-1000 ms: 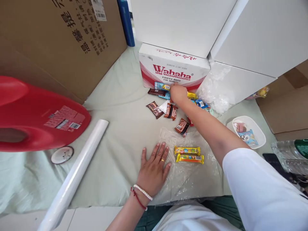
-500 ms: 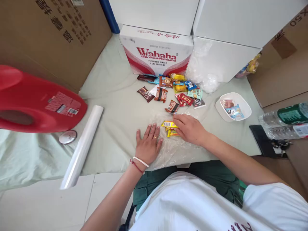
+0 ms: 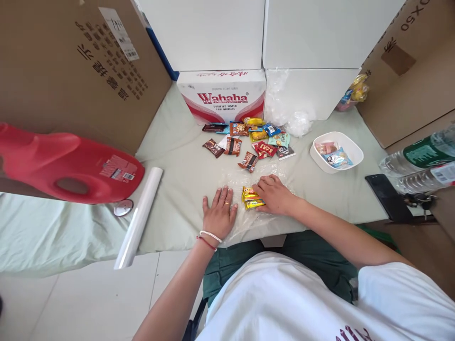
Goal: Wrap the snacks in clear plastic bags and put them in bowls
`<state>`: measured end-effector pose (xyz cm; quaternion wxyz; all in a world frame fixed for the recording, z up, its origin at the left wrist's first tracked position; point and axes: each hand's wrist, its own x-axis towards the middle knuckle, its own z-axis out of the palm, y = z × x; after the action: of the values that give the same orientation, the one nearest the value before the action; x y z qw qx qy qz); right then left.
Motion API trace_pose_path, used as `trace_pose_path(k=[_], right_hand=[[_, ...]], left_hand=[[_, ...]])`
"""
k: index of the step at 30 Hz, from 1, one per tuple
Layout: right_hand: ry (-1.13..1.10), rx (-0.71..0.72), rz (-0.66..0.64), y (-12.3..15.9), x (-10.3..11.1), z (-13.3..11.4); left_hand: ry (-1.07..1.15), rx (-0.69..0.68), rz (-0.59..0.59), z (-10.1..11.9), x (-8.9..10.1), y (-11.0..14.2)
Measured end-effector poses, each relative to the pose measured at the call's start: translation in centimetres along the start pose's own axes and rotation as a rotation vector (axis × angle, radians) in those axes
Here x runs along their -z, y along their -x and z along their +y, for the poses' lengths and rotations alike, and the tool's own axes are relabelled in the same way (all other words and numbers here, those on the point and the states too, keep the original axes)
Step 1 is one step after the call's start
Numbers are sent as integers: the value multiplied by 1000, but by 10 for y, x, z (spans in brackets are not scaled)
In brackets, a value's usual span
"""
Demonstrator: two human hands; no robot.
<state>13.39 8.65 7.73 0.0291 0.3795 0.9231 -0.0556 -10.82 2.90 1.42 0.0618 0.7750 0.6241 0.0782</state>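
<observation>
My left hand [image 3: 219,214] lies flat and open on the left edge of a clear plastic sheet [image 3: 265,177] spread on the pale green cloth. My right hand [image 3: 275,195] rests on the sheet, fingers curled over a small stack of yellow snack bars [image 3: 250,198] between the two hands. Whether it grips them or only presses them I cannot tell. A scatter of several wrapped snacks [image 3: 249,137] lies farther back, in front of a Wahaha water carton [image 3: 222,98].
A roll of cling film [image 3: 139,217] lies at the left, beside a red jug [image 3: 71,163] and a small round lid [image 3: 122,207]. A white bowl [image 3: 351,149] with packets, a black phone [image 3: 387,196], water bottles [image 3: 423,163] sit right. Cardboard and white boxes line the back.
My right hand came back from the snack pile by the carton with a yellow bar and set it on the two bars on the sheet. The left hand stayed flat.
</observation>
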Motion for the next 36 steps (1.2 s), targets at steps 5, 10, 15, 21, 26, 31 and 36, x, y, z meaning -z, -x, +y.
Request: trace_pose_path(k=[5,10,15,21,26,31,36], right_hand=[[-4,49,42,4,-5,-5],[-74,57,60,3,-15,-6],[-276,68,150,20,-10,14],[-517,134,289,85,-3,15],[-348,15,311,130,-42,-12],[-506,-120,438,126,-47,-9],[-648,-227,282,86,-16,24]], left_hand=[[9,6,-1,1,2,0],[64,-5,-2,-3,-1,-1],[202,-2,95,-23,2,2],[271,-315,140,-42,34,27],[337,-451,-127,-47,39,53],[340,-312,-55,-43,26,50],[436,-67,39,-39,17,6]])
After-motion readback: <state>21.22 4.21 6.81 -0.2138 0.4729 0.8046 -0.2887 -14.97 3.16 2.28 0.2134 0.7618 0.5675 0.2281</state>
